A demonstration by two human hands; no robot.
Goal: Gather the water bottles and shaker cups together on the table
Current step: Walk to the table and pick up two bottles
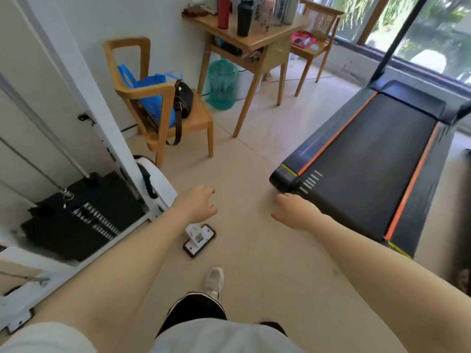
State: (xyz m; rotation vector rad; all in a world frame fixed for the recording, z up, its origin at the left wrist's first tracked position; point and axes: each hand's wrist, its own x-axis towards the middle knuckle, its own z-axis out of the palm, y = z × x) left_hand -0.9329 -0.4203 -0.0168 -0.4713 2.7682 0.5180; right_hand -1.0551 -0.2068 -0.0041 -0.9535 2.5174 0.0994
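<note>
Fingers [207, 191] loosely spread — both arms outstretched | bottles [244, 17] on table [270, 34]

Both arms reach forward, left hand [197, 203] and right hand [295, 211] empty, fingers loosely spread.

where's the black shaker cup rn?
Head view, top centre: black shaker cup stands on the wooden table, between the red bottle and pink bottle.

Both arms reach forward over the floor, left hand [197, 203] and right hand [295, 211] empty, fingers [276, 216] loosely spread. Far ahead, bottles [244, 19] and cups stand clustered on the wooden desk [257, 38], a treadmill [369, 164] at right
</note>
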